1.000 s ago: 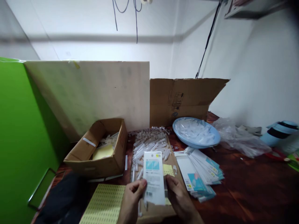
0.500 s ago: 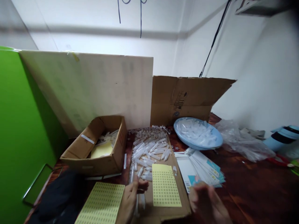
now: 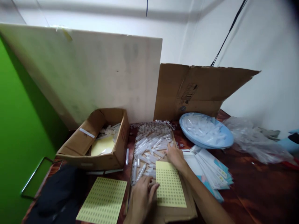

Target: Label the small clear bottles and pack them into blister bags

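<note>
On the cardboard sheet at mid-counter, the right hand rests among the loose clear tubes, its grip not discernible, while the left hand, grip open and flat, touches the yellow sticker sheet; a broad sweep would likely roll tubes off the cardboard edge.

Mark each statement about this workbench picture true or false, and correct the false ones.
1. The right hand reaches into the clear tubes. True.
2. The left hand holds a printed packet. False: it rests on a yellow sticker sheet.
3. The blue dish holds clear plastic pieces. True.
4. The cardboard box is taped shut. False: it stands open.
</note>
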{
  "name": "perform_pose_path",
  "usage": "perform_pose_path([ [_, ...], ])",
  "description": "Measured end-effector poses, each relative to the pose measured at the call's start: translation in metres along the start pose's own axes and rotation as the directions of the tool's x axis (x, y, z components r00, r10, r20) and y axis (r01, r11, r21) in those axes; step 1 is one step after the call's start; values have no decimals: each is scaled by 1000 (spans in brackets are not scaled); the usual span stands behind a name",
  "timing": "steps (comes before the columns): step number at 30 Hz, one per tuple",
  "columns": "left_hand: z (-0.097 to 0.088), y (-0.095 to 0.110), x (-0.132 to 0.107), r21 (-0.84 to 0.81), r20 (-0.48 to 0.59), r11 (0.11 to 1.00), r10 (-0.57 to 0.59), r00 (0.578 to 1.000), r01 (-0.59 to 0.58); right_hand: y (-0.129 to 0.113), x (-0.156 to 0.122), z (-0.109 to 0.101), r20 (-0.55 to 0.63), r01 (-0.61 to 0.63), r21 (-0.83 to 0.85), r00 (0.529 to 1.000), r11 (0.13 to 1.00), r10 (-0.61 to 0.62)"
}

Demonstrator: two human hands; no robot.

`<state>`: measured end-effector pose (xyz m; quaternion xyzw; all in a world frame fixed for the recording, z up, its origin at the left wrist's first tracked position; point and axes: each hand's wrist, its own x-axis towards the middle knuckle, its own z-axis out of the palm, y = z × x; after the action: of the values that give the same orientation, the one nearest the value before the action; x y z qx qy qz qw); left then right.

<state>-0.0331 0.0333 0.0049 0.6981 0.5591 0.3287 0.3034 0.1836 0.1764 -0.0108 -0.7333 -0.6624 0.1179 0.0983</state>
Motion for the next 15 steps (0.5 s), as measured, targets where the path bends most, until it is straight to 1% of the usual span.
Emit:
perform_pose_path([
  [3,26,3,16,164,-12,983,-75,997,76,5,9,8,0,-24,49,1000,999,24],
  [5,36,2,27,205,3,974,-99,995,96,10,7,11,-18,-11,104,1000,994,13],
  [6,39,1,32,194,10,976,-98,995,94,12,5,13,-34,0,138,999,990,4],
  [9,37,-4,43,57,18,995,-81,997,80,13,-5,17,-90,49,260,996,964,-26],
  [11,32,-7,45,-56,-1,996,-71,998,70,12,-11,19,-125,75,350,992,934,-33],
  [13,25,-7,43,-175,-15,984,-42,999,38,12,-17,17,-161,96,446,987,890,-26],
  [15,14,-3,38,-338,14,941,-15,1000,19,15,-23,11,-193,115,553,981,825,-7],
])
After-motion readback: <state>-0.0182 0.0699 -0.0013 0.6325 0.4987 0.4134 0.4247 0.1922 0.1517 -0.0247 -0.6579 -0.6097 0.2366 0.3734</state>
